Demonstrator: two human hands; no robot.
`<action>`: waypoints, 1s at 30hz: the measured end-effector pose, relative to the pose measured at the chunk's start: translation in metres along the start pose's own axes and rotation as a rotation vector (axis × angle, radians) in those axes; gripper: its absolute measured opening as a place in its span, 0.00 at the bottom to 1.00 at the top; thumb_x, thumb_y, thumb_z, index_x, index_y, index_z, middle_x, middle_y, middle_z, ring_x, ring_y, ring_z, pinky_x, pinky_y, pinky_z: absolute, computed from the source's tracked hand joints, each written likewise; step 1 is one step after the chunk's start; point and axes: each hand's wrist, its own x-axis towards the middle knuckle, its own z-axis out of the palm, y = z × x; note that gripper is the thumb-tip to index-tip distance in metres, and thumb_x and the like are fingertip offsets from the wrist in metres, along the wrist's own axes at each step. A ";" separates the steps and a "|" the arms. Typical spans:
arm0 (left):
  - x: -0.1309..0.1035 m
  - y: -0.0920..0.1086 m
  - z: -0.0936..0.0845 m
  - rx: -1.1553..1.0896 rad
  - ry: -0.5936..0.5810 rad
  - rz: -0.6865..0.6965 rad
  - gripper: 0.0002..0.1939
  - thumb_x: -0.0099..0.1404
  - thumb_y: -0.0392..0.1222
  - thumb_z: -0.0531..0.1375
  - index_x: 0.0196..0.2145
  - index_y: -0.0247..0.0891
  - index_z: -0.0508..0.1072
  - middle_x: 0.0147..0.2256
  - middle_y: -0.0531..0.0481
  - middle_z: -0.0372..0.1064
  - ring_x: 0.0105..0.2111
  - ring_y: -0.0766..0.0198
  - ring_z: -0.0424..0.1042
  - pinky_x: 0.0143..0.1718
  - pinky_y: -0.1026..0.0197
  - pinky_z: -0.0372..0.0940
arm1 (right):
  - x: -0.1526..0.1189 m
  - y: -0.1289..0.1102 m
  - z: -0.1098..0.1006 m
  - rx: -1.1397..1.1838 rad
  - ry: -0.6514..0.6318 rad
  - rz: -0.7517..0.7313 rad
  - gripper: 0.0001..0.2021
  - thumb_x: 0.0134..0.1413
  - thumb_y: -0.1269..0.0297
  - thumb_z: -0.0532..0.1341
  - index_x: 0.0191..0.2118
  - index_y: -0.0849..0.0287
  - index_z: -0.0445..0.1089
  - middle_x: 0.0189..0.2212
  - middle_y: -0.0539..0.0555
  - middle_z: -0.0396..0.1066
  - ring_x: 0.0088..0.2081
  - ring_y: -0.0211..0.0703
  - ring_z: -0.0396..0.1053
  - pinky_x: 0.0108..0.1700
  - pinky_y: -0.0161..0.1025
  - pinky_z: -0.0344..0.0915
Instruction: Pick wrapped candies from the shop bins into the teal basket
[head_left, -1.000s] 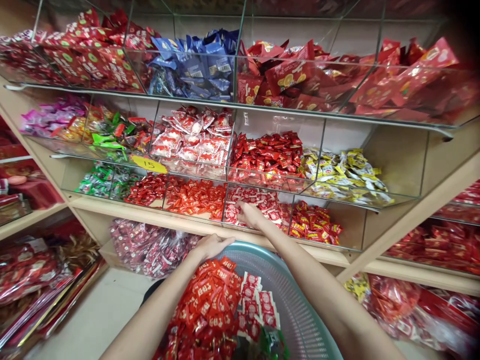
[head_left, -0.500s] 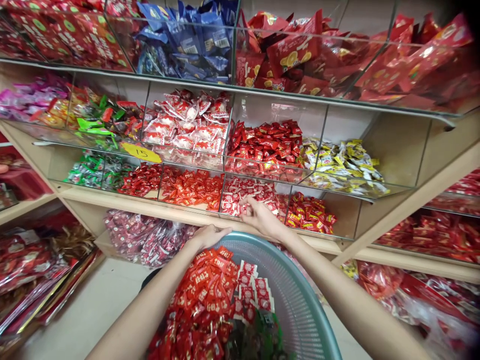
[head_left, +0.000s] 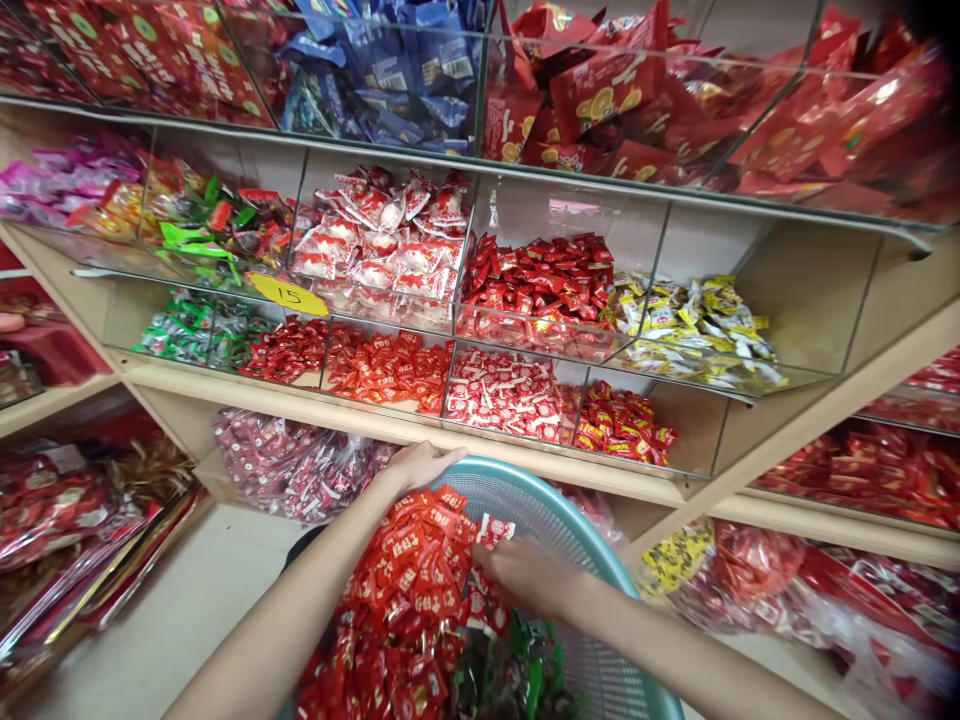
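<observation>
A green plastic basket (head_left: 615,570) full of wrapped candies stands low in front of the shelf. My left hand (head_left: 424,466) grips its far rim, thumb along the edge and fingers curled over. Orange-red wrapped candies (head_left: 427,550) heap up on the left side of the basket. Inside it, my right hand (head_left: 529,575) is closed, its fingers curled down onto red-and-white wrapped candies (head_left: 495,530); the fingertips are partly hidden. Green-and-dark wrapped candies (head_left: 517,670) lie nearer to me, below this hand.
Clear-walled shelf bins rise ahead, with a low bin of red-and-white candies (head_left: 506,392) just beyond the basket. A yellow tag (head_left: 288,294) reads 15. Bagged candies (head_left: 300,465) sit under the shelf, with more bags (head_left: 757,575) at the lower right.
My right hand has come down and back from the red-and-white candy bin into the basket. My left hand has stayed on the rim. The view has shifted slightly.
</observation>
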 end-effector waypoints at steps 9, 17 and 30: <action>0.001 -0.001 0.000 0.023 -0.007 -0.004 0.35 0.52 0.70 0.43 0.32 0.41 0.77 0.31 0.46 0.75 0.36 0.51 0.71 0.36 0.61 0.60 | 0.008 -0.009 0.011 -0.102 -0.006 -0.016 0.14 0.52 0.74 0.49 0.45 0.64 0.63 0.31 0.58 0.73 0.31 0.47 0.71 0.26 0.36 0.60; -0.003 0.003 0.000 0.026 0.020 -0.022 0.37 0.52 0.71 0.42 0.29 0.39 0.77 0.30 0.44 0.75 0.34 0.51 0.72 0.33 0.61 0.60 | 0.013 0.027 -0.052 -0.003 0.239 0.146 0.10 0.55 0.63 0.50 0.39 0.58 0.66 0.32 0.57 0.72 0.34 0.43 0.69 0.32 0.35 0.57; -0.001 0.000 0.001 0.015 0.024 0.000 0.36 0.52 0.71 0.42 0.36 0.44 0.77 0.34 0.46 0.75 0.38 0.51 0.72 0.35 0.61 0.61 | 0.100 0.101 -0.097 0.192 0.468 0.262 0.14 0.50 0.63 0.56 0.44 0.60 0.64 0.29 0.53 0.69 0.30 0.38 0.64 0.28 0.31 0.51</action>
